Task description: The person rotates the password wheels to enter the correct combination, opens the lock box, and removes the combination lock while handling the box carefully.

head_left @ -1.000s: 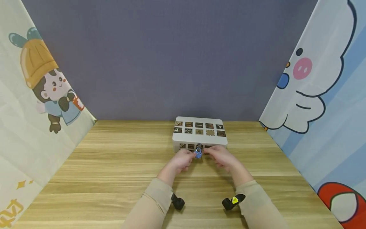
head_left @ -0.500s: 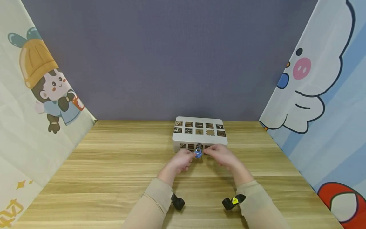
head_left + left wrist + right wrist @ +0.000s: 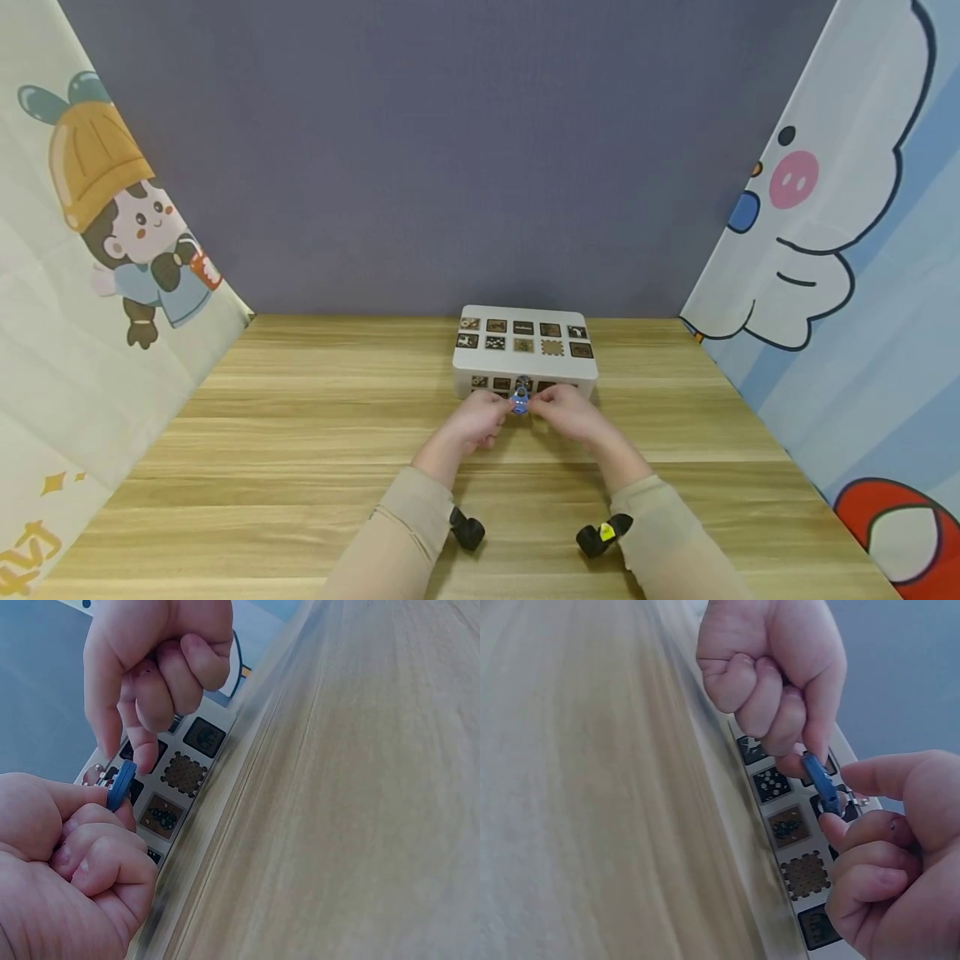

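Observation:
A small blue padlock (image 3: pixel 521 403) with a row of pale number marks hangs at the front clasp of a white tin box (image 3: pixel 525 363) printed with dark square pictures. Whether its shackle passes through the clasp is too small to tell. My left hand (image 3: pixel 477 419) pinches the padlock's left side between thumb and index finger, other fingers curled. From the right, my right hand (image 3: pixel 572 414) reaches close to it. In the right wrist view, the right thumb and index finger (image 3: pixel 832 827) stand apart beside the padlock (image 3: pixel 821 782); contact is unclear.
The box stands on a wood-grain table (image 3: pixel 315 450), near a grey back panel (image 3: pixel 465 158). Cartoon-printed cloths flank the table: a cream one (image 3: pixel 67 350) on the left and a blue-and-white one (image 3: pixel 847 367) on the right. Each wrist wears a small black camera (image 3: pixel 468 533).
My right hand has moved left and closer to the padlock, with its forearm shifting along. My left hand keeps its pinch on the padlock, and the box has not moved.

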The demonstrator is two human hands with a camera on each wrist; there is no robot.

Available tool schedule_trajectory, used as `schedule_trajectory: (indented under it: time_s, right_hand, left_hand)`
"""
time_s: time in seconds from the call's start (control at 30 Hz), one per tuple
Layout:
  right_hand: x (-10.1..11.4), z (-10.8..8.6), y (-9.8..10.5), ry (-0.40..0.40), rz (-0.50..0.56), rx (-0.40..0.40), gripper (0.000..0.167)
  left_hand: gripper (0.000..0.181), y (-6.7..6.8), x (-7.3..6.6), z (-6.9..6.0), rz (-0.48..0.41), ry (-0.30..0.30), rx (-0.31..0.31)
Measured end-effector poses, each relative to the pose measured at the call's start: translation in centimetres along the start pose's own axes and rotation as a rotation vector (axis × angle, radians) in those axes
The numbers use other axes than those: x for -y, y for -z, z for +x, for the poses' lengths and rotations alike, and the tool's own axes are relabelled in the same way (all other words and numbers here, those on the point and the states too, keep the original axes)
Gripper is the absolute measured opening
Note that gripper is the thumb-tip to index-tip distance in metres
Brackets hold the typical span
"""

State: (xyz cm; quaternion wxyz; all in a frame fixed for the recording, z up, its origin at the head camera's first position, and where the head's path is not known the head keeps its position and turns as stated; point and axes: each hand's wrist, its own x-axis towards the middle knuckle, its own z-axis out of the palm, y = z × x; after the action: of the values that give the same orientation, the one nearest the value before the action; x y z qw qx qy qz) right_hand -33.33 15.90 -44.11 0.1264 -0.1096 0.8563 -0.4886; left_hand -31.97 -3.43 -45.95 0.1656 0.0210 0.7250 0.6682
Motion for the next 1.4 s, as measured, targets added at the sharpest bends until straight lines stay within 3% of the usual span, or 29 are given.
schedule_trajectory:
  time_s: [0.73,1.4]
  right_hand:
    - [-0.8,0.3,-1.3,-0.070,0.168,0.011,0.027]
    - [-0.9,0.3,-1.7,-0.072,0.182,0.011,0.029]
  left_hand:
    - [0.030,-0.1,0.2,0.2,0.021,-0.006,-0.011]
    - [0.029,0.0,0.2,0.1,0.024,0.003,-0.010]
